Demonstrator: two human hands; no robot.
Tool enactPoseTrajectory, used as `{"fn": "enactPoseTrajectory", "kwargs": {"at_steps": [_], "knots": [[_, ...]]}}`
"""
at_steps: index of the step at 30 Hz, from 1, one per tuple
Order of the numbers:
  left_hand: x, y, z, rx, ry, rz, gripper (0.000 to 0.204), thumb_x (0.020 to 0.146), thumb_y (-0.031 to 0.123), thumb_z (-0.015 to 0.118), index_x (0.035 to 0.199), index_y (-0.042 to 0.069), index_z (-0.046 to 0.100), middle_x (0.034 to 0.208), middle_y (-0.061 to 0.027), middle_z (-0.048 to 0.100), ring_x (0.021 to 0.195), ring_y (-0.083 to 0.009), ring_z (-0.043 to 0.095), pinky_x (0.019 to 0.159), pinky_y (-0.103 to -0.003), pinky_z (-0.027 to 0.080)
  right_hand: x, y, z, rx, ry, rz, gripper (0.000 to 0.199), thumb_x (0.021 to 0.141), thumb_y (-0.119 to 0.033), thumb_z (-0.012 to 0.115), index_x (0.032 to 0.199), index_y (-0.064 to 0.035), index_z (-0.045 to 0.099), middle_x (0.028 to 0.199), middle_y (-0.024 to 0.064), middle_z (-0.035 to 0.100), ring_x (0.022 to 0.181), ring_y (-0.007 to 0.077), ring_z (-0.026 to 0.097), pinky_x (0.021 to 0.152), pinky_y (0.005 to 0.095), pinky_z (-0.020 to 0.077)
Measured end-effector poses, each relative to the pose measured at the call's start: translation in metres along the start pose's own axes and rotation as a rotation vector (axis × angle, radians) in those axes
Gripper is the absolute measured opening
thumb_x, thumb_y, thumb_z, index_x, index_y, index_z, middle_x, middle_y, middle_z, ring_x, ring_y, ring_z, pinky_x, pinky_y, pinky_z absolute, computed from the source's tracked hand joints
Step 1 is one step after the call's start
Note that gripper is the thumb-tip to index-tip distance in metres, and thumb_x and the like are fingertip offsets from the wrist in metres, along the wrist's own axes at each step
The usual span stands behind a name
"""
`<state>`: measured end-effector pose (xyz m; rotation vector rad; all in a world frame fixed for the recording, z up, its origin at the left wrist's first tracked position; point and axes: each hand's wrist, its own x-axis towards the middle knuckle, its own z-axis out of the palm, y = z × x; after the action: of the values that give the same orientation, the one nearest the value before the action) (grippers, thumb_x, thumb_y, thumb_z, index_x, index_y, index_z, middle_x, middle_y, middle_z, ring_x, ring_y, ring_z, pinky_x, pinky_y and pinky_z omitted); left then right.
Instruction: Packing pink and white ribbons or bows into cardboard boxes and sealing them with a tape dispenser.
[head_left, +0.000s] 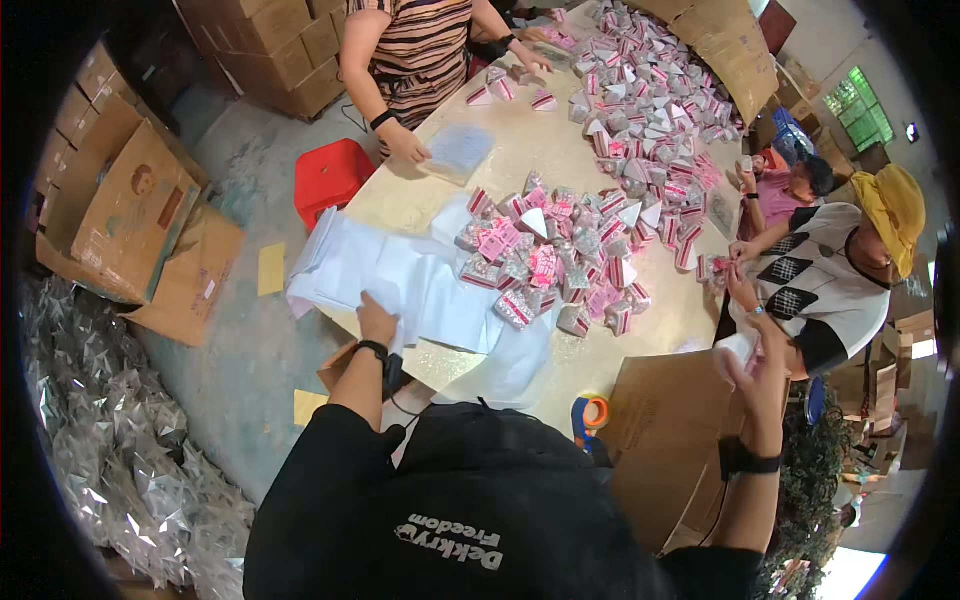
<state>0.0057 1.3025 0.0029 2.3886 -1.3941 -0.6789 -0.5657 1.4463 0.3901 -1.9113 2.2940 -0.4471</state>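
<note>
My left hand (378, 320) is closed on the near edge of a thin white plastic sheet (440, 300), one of several spread over the table's left corner. Out to the right, above a cardboard box (665, 415), my right hand (765, 372) is closed round a whitish, partly pink packet (738, 348); its details are blurred. Beyond the sheets lies a heap of small clear packets (545, 240) with pink-and-white labels and grey contents. Some of these packets rest against the sheets.
A larger packet pile (650, 110) covers the table's far end. Orange-and-blue tape (592, 412) lies by the near edge. A red stool (332, 178) stands left. Across the table are a person in stripes (420, 50) and, right, one in a yellow hat (888, 225). Silvery bags (140, 440) fill the lower left.
</note>
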Motion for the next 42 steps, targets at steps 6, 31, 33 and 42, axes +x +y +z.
{"fn": "enactPoseTrajectory", "kwargs": {"at_steps": [6, 31, 33, 42], "knots": [[-0.010, 0.015, -0.020, -0.256, -0.143, 0.041, 0.067, 0.077, 0.033, 0.082, 0.125, -0.003, 0.052, 0.124, -0.0314, 0.057, 0.109, -0.0438, 0.060, 0.094, -0.045, 0.051, -0.083, 0.112, -0.023, 0.364, 0.313, 0.349, 0.063, 0.091, -0.022, 0.074, 0.142, -0.0008, 0.044, 0.142, 0.0167, 0.050, 0.130, 0.0266, 0.050, 0.104, 0.0364, 0.0421], [-0.113, 0.149, -0.108, -0.933, -0.413, 0.226, 0.017, 0.095, 0.016, 0.068, 0.091, -0.001, 0.067, 0.081, -0.0042, 0.069, 0.066, -0.0084, 0.059, 0.061, -0.025, 0.047, -0.076, -0.109, -0.087, 0.316, -0.108, -0.170, 0.036, 0.087, -0.010, 0.071, 0.120, 0.0002, 0.061, 0.108, 0.0129, 0.069, 0.100, 0.0248, 0.066, 0.088, 0.0360, 0.0515], [-0.150, 0.188, -0.122, -0.961, -0.494, 0.258, 0.012, 0.093, 0.012, 0.070, 0.089, 0.001, 0.066, 0.080, -0.0027, 0.068, 0.067, -0.0078, 0.059, 0.062, -0.024, 0.048, -0.060, -0.124, -0.067, 0.276, -0.250, -0.358, 0.042, 0.087, -0.023, 0.074, 0.121, -0.0009, 0.060, 0.112, 0.0172, 0.068, 0.103, 0.0324, 0.066, 0.088, 0.0396, 0.0524], [-0.240, 0.237, -0.132, -1.069, -0.826, 0.699, 0.019, 0.085, -0.004, 0.074, 0.082, 0.005, 0.057, 0.084, -0.0010, 0.062, 0.079, -0.0056, 0.056, 0.072, -0.023, 0.047, -0.020, -0.181, 0.059, 0.434, -0.656, -0.205, 0.069, 0.088, -0.053, 0.070, 0.124, 0.0041, 0.055, 0.101, 0.0247, 0.068, 0.088, 0.0363, 0.069, 0.078, 0.0407, 0.0544]]}}
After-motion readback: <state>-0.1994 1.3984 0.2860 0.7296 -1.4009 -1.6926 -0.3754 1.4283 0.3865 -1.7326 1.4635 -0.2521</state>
